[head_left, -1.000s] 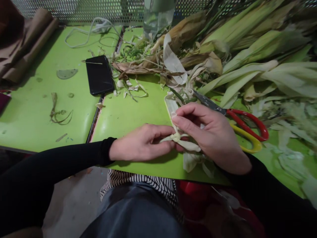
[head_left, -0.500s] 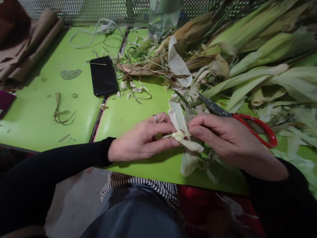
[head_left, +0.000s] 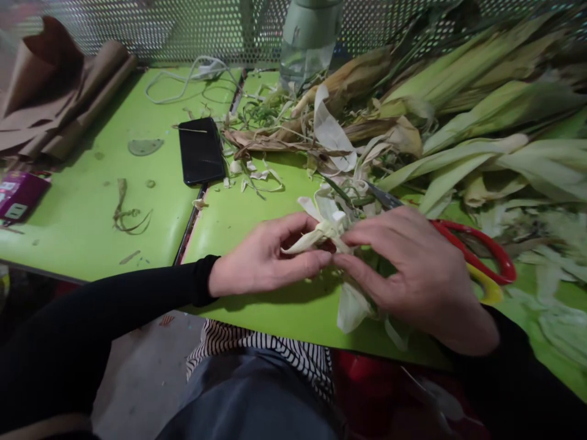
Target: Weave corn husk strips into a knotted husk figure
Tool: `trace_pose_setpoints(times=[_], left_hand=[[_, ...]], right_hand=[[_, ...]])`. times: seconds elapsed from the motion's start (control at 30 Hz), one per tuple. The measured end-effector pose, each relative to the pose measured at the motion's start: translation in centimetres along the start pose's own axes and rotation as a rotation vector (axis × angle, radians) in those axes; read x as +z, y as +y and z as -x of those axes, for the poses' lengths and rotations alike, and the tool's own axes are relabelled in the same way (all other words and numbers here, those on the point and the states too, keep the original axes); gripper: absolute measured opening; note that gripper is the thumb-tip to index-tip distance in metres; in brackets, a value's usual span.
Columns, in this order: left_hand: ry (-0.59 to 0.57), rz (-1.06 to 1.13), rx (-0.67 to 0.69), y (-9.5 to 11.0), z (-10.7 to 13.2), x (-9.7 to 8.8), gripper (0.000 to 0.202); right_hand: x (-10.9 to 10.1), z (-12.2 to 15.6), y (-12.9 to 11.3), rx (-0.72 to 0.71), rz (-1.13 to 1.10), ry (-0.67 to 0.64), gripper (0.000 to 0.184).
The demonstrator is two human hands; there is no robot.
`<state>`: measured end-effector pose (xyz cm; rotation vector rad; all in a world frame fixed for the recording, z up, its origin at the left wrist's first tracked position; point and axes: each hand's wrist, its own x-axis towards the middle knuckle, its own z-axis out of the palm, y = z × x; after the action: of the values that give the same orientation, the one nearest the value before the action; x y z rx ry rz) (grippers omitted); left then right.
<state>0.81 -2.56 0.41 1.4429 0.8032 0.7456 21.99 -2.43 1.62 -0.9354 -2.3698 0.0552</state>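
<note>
Two hands meet over the green table [head_left: 238, 214] — my left hand [head_left: 266, 260] pinches one end of a knotted corn husk [head_left: 328, 231], and my right hand [head_left: 408, 269] pinches the other side. The husk sits between my fingertips, near the table's front edge. Red scissors [head_left: 454, 227] lie just behind my right hand — a black phone [head_left: 200, 151] lies well apart, to the left.

dim even light, stretched blurry edges

A bright green table [head_left: 68, 214] backs onto a perforated metal screen [head_left: 183, 24] (grey floor [head_left: 137, 373] below)
</note>
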Motion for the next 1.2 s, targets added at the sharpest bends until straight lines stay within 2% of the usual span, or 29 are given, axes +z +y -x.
trace_pose_setpoints(times=[0.13, 0.23, 0.4, 0.53, 0.7, 0.77, 0.83, 0.9, 1.0, 1.07, 1.2], left_hand=[[0.031, 0.036, 0.061, 0.3, -0.2, -0.2, 0.029], [0.060, 0.068, 0.048, 0.4, -0.3, -0.4, 0.029], [-0.058, 0.148, -0.026, 0.9, -0.2, -0.4, 0.028], [-0.033, 0.216, -0.111, 1.1, 0.1, -0.2, 0.034], [-0.052, 0.280, -0.111, 0.8, 0.4, -0.6, 0.026], [-0.071, 0.255, -0.069, 0.8, 0.2, -1.0, 0.022], [-0.034, 0.196, 0.021, 0.8, -0.1, -1.4, 0.021], [0.076, 0.113, 0.120, 0.7, -0.4, -1.6, 0.024], [0.180, -0.004, 0.191, 0.4, -0.6, -1.3, 0.029], [0.164, -0.082, 0.201, 0.0, -0.4, -0.9, 0.026], [0.117, -0.144, 0.233, -0.5, 0.0, -0.3, 0.022]], right_hand=[[0.6, -0.1, -0.1, -0.107, -0.010, -0.057, 0.013], [0.6, 0.2, -0.3, -0.137, 0.029, -0.097, 0.017], [0.2, 0.2, -0.7, -0.145, -0.049, -0.146, 0.025], [-0.1, 0.1, -0.7, -0.167, -0.118, -0.185, 0.028], [-0.7, 0.0, -0.3, -0.170, -0.231, -0.253, 0.025], [-0.8, 0.0, -0.2, -0.164, -0.226, -0.271, 0.027], [-0.7, 0.1, -0.3, -0.127, -0.160, -0.210, 0.022], [-0.5, 0.4, -0.6, -0.022, -0.055, -0.075, 0.010], [0.1, 0.8, -1.4, 0.066, 0.090, 0.085, 0.026], [0.6, 1.0, -2.0, 0.035, 0.103, 0.069, 0.030], [1.4, 0.9, -2.7, 0.073, -0.005, 0.006, 0.018]])
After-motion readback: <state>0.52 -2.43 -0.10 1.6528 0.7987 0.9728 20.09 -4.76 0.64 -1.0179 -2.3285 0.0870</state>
